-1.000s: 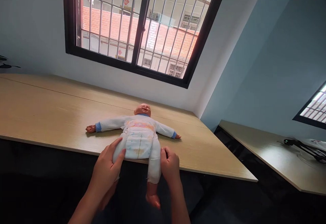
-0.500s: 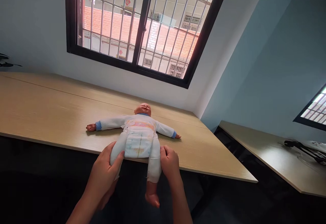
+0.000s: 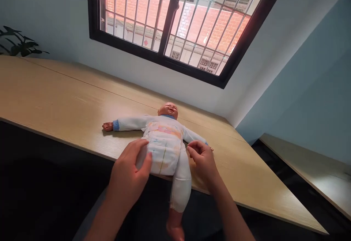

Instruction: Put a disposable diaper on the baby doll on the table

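A baby doll [image 3: 177,166] lies on its back on the wooden table, arms spread, legs hanging over the front edge. It wears a white outfit with blue cuffs, and a printed white diaper [image 3: 164,153] covers its hips and belly. My left hand [image 3: 131,171] is cupped beside the diaper at the doll's thigh, thumb and fingers apart; whether it touches is unclear. That leg is mostly hidden behind my hand. My right hand [image 3: 203,160] hovers by the other hip with loosely curled fingers, a gap at the thumb, and nothing visible in it.
The light wooden table [image 3: 68,94] runs along the wall beneath a barred window [image 3: 161,56]. Its front edge lies under the doll's hips. A second table [image 3: 307,164] stands at the right, and a dark-leaved plant [image 3: 23,45] is at the far left.
Both hands have moved up from the doll's legs toward its hips; the right hand has come off the leg. The camera view has shifted, putting the doll lower-right and bringing more plant into view.
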`<state>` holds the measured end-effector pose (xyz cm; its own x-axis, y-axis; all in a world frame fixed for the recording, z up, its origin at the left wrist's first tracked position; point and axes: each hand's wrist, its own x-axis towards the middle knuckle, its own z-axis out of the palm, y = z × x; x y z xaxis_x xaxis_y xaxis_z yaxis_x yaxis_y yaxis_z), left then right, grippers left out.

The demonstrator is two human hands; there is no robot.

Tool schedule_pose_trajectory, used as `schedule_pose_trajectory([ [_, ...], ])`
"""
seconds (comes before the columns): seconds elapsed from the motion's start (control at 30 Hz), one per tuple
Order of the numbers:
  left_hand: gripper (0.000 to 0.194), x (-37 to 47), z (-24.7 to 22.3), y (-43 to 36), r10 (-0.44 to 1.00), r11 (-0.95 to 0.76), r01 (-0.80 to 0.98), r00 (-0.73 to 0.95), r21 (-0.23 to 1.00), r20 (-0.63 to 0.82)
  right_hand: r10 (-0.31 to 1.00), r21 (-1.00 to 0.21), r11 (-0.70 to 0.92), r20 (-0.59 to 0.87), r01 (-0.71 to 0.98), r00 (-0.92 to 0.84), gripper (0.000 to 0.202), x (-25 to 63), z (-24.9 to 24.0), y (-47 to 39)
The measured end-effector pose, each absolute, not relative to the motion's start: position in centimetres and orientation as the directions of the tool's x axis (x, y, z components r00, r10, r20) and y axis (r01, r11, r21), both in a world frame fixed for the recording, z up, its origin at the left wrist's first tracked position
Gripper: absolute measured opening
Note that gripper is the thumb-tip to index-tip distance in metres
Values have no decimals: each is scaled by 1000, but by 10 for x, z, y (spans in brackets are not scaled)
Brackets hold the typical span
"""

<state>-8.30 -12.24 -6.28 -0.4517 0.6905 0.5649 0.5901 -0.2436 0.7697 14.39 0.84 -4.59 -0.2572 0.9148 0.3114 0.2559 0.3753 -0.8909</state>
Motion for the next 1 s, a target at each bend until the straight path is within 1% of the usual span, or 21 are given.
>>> schedule_pose_trajectory([
  [0.07,37,-76,-52,-103,690,-304,623,-378,721,617,926,-915,337,281,220,-251,34,137,-38,34],
  [0.13,39,-73,-44,-82,699,-341,692,-267,637,664,934,-945,246,172,213,-315,39,128,-32,58],
  [0.2,41,-73,-39,-63,720,-365,763,-131,533,682,918,-946,173,53,276,-394,44,119,-28,76],
  [0.3,43,-73,-40,-46,750,-372,829,4,417,661,894,-904,170,-27,393,-448,45,110,-25,89],
  [0.37,43,-72,-45,-42,753,-365,847,25,386,658,894,-898,142,-64,416,-444,40,109,-24,89],
  [0.47,42,-72,-54,-41,739,-363,858,27,364,674,900,-914,38,-143,403,-411,29,111,-22,86],
  [0.53,44,-73,-58,-41,732,-363,865,35,347,680,908,-922,1,-162,388,-387,26,113,-21,85],
  [0.63,46,-75,-58,-40,725,-362,881,61,304,686,912,-923,-33,-185,383,-367,32,117,-23,84],
  [0.73,44,-75,-51,-41,732,-345,900,80,266,677,876,-917,-75,-248,393,-413,44,118,-25,82],
  [0.8,40,-73,-46,-44,757,-320,908,73,270,650,865,-922,-52,-234,384,-444,50,117,-26,79],
  [0.87,39,-69,-42,-47,780,-289,917,59,276,622,881,-933,22,-151,359,-448,51,114,-26,77],
  [0.93,40,-63,-39,-48,788,-262,929,49,262,614,898,-933,99,-66,347,-435,49,112,-26,76],
  [1.0,41,-58,-37,-46,788,-251,937,52,242,614,901,-928,132,-33,347,-432,44,111,-26,76],
])
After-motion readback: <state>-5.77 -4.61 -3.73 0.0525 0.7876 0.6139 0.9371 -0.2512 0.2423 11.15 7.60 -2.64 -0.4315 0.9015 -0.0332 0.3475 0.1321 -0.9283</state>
